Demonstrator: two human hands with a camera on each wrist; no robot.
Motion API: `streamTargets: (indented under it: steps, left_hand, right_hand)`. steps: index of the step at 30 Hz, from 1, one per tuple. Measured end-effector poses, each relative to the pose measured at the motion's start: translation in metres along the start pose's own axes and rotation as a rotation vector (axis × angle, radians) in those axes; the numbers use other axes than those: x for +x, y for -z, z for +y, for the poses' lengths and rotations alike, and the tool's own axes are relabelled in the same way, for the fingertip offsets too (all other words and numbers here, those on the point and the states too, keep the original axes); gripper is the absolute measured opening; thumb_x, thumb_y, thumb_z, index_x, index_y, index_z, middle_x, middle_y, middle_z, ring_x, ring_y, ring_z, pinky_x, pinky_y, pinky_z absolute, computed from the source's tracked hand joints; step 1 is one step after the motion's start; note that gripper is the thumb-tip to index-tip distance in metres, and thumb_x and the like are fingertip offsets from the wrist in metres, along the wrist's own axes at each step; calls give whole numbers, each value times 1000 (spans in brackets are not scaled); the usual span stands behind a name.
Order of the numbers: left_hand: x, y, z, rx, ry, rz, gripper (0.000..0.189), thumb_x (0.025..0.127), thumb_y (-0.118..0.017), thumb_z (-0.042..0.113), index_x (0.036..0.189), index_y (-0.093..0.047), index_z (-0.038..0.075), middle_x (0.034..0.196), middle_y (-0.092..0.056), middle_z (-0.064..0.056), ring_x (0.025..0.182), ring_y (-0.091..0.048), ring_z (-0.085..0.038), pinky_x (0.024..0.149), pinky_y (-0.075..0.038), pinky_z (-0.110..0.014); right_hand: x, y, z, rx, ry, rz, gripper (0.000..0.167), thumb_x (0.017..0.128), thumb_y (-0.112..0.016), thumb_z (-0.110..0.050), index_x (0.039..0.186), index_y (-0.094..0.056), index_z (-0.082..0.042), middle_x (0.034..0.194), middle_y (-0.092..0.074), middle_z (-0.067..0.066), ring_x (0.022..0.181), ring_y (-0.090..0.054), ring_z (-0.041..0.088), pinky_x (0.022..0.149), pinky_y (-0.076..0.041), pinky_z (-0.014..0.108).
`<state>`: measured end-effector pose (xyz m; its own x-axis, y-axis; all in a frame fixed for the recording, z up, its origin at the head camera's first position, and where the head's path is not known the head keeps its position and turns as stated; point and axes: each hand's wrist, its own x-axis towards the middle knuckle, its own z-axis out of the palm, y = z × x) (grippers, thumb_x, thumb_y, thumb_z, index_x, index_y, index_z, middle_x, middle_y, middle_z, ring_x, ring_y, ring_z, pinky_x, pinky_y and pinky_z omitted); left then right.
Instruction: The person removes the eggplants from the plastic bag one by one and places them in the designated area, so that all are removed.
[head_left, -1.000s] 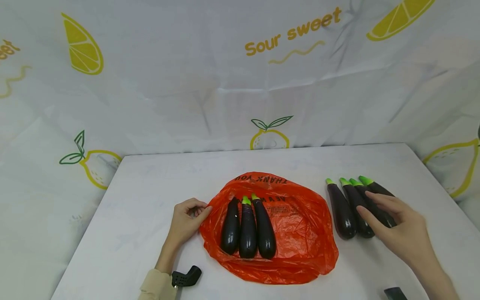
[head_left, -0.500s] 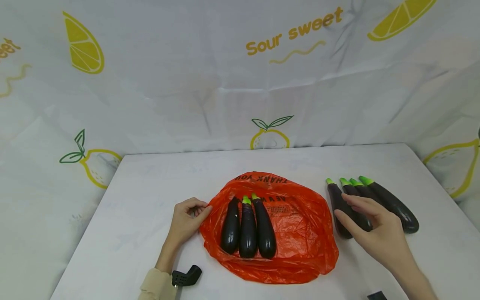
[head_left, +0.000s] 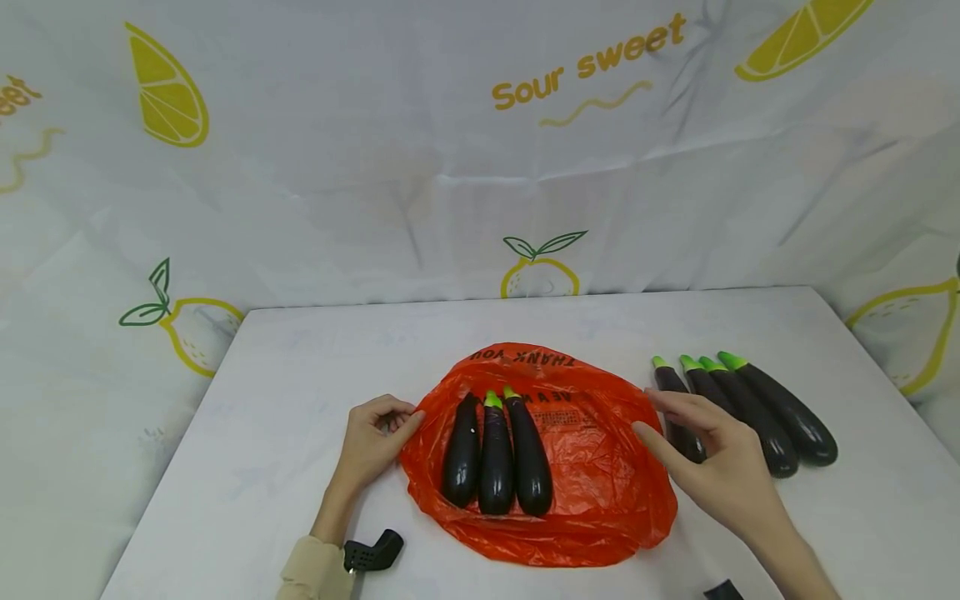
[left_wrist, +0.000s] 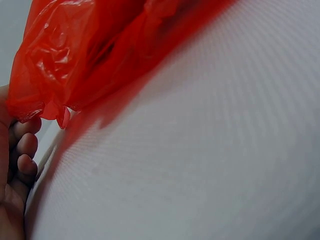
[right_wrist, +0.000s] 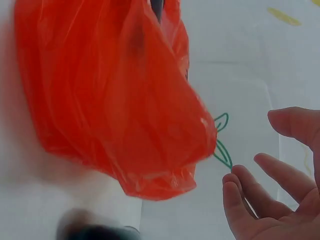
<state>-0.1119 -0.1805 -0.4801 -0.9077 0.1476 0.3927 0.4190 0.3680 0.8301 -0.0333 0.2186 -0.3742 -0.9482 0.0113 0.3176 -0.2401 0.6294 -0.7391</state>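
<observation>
An open red plastic bag (head_left: 600, 475) lies on the table with three dark eggplants (head_left: 497, 467) side by side in its left half. My left hand (head_left: 378, 437) pinches the bag's left rim between thumb and fingers. In the left wrist view, that hand (left_wrist: 20, 155) is at the edge, next to the gathered red plastic (left_wrist: 55, 65). My right hand (head_left: 723, 471) is at the bag's right rim, fingers relaxed and spread, partly hiding the nearest loose eggplant. The right wrist view has this hand (right_wrist: 280, 195) holding nothing, apart from the bag (right_wrist: 125, 110).
Several loose eggplants (head_left: 780, 408) with green stem ends lie in a row right of the bag. A black wrist device (head_left: 373, 552) sits by the left sleeve. Behind the white table (head_left: 300, 358) hangs a lemon-print cloth (head_left: 360, 167).
My right hand has moved left, from over the loose eggplants to the bag's right rim, uncovering the eggplants farther right. The left hand and the bag have stayed put.
</observation>
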Motion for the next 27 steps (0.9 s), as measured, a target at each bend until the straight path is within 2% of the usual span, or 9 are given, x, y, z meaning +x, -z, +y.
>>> streamTargets:
  steps: [2,5,7,9,12,13,19,27]
  left_hand:
    - [0,0,0,2,1,0,3,87,-77,2,90,-77,4,73,-68,-5,65,-51,-4,59,-47,-17]
    - [0,0,0,2,0,0,3,87,-77,2,90,-77,2,73,-67,-5,65,-51,-4,59,-47,-17]
    - [0,1,1,0,1,0,4,87,-77,2,90,-77,3,73,-67,-5,65,-51,-5,59,-47,-17]
    - [0,1,1,-5,3,-1,3,87,-77,2,90,-77,1,73,-67,-6,65,-51,-4,59,-47,-17]
    - [0,1,1,-11,10,1,4,86,-78,1,90,-77,1,73,-67,-6,65,-51,-4,59,-47,-17]
    - [0,0,1,-11,11,2,4,86,-78,1,90,-77,1,73,-67,-6,65,-51,-4,59,-47,-17]
    - [0,0,1,-11,14,3,4,87,-77,1,90,-77,4,73,-67,-6,66,-51,-4,59,-47,-17]
    - [0,0,1,-10,7,-4,4,87,-77,2,91,-77,0,74,-68,-6,66,-51,-4,59,-47,-17]
  right_hand:
    - [0,-3,-3,-8,-3,-16,46,82,-83,-3,126,-71,-6,120,-71,15,104,-53,-16,85,-44,-1]
    - [1,-10,-7,-19,-7,-44,44,82,-84,-7,125,-72,-7,118,-72,13,83,-56,-3,66,-47,7]
    - [2,-15,-10,-21,-6,-62,44,82,-84,-9,124,-73,-6,117,-73,13,84,-60,6,65,-53,15]
    - [2,-21,-13,-15,-4,-82,43,83,-84,-11,124,-73,-7,116,-73,12,86,-64,15,68,-58,24]
    - [3,-30,-17,3,-4,-118,43,84,-84,-15,125,-73,-9,118,-74,10,108,-68,25,85,-62,42]
    - [3,-33,-18,2,-7,-127,43,84,-84,-17,125,-73,-10,118,-75,10,109,-69,27,85,-62,46]
    - [3,-51,-23,33,-66,-201,42,87,-83,-22,126,-73,-12,120,-73,9,109,-68,26,86,-61,47]
    - [1,-73,-27,104,-150,-289,41,86,-83,-22,125,-73,-10,120,-73,10,102,-72,25,88,-61,44]
